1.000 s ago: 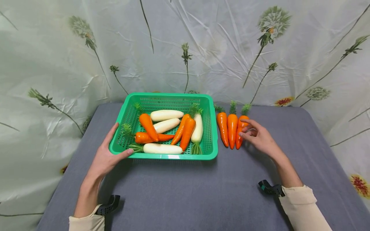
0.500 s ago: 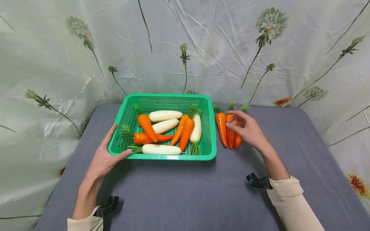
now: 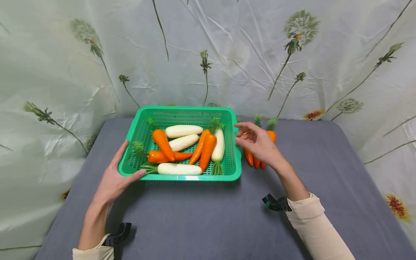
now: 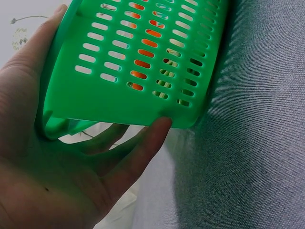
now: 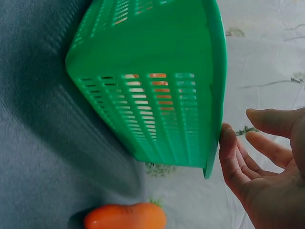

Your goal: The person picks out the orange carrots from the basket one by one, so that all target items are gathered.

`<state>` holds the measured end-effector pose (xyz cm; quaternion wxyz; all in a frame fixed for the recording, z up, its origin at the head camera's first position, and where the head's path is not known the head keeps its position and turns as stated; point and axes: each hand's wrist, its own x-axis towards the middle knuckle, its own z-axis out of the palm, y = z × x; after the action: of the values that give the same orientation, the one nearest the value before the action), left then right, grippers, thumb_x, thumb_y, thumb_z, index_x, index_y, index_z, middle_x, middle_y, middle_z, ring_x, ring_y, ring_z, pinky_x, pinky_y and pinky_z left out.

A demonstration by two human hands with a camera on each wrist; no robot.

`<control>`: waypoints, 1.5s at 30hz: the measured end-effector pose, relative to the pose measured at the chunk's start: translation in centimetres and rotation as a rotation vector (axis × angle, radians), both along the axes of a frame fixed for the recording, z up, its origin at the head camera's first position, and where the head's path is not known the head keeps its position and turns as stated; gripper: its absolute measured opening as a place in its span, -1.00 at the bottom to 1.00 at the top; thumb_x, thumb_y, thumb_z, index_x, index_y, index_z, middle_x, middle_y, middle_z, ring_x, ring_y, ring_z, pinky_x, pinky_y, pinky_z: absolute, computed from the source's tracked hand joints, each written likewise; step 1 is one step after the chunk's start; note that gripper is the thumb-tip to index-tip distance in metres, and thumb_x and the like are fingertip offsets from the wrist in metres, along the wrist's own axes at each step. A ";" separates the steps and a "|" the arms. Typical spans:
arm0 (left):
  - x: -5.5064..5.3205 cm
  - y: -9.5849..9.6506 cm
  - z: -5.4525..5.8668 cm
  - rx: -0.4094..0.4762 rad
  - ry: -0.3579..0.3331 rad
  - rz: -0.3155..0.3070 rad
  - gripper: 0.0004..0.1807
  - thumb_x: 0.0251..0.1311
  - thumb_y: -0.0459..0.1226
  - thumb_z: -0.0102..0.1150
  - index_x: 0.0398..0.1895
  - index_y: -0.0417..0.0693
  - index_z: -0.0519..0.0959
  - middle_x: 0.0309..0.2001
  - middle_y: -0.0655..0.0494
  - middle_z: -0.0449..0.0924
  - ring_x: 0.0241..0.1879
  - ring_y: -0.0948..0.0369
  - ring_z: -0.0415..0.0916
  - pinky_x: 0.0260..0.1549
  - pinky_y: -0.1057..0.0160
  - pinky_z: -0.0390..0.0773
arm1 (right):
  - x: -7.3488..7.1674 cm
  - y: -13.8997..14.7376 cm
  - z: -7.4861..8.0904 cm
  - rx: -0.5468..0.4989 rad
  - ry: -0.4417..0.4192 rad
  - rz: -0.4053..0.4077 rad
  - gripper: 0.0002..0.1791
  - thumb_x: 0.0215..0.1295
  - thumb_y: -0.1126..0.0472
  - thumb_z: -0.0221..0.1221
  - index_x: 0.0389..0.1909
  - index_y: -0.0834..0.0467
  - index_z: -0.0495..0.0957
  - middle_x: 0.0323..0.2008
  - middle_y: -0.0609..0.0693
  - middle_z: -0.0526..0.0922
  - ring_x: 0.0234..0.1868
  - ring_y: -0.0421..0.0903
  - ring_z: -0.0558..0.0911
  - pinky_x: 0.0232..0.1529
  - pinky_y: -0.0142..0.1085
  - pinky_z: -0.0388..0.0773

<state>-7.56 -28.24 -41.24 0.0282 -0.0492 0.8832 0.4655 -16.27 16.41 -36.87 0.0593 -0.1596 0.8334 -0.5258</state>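
A green plastic basket [image 3: 188,178] stands on the table, with several orange carrots [image 3: 208,151] and several white radishes [image 3: 179,169] lying in it. My left hand [image 3: 112,182] holds the basket's left front corner, thumb over the front rim and fingers along the left side; the left wrist view shows the fingers against the perforated wall [image 4: 114,102]. At the right rim is my right hand [image 3: 260,144], its fingers loosely bent and a fingertip at or very near the edge; nothing is in its grasp. Three carrots [image 3: 248,158] lie beneath it, partly hidden.
A grey cloth covers the table [image 3: 195,220]. Behind it hangs a pale curtain [image 3: 182,83] printed with dandelions. In the right wrist view one carrot [image 5: 126,217] lies beside the basket. Each wrist wears a black strap [image 3: 276,203].
My right hand has moved left, from over the rightmost loose carrot to the basket's right rim. The left hand keeps its place at the basket, and the contents look unchanged.
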 end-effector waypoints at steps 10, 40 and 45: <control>0.0 0.2 0.3 0.007 0.003 0.008 0.20 0.21 -0.12 0.49 0.69 0.56 -0.19 0.58 -0.25 0.14 -0.04 0.32 0.43 -0.07 0.51 0.35 | -0.6 -1.8 0.6 -0.017 -0.031 0.033 -0.48 0.45 0.31 0.26 0.39 0.10 0.46 0.08 0.25 0.56 -0.16 0.08 0.76 -0.15 -0.18 0.75; 0.1 0.4 0.3 0.029 0.022 0.015 0.21 0.19 -0.14 0.50 0.69 0.56 -0.17 0.64 -0.20 0.06 0.22 0.06 0.31 -0.01 0.54 0.29 | -1.7 -8.0 1.3 0.355 -0.253 0.202 -0.18 0.47 0.14 0.26 0.62 0.13 0.08 0.25 0.26 0.57 0.03 0.07 0.69 -0.10 -0.21 0.65; 0.0 0.4 0.3 0.032 0.015 0.016 0.22 0.19 -0.14 0.51 0.69 0.56 -0.18 0.66 -0.17 0.01 0.29 0.03 0.27 0.01 0.50 0.27 | -1.9 -8.7 0.3 0.320 -0.282 0.272 -0.21 0.48 0.18 0.26 0.63 0.00 0.13 0.06 0.20 0.65 -0.17 0.08 0.67 -0.24 -0.26 0.61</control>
<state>-7.53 -27.84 -40.93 0.0184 -0.0523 0.8754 0.4801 -18.21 7.75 -36.55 0.2694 -0.1840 0.8604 -0.3916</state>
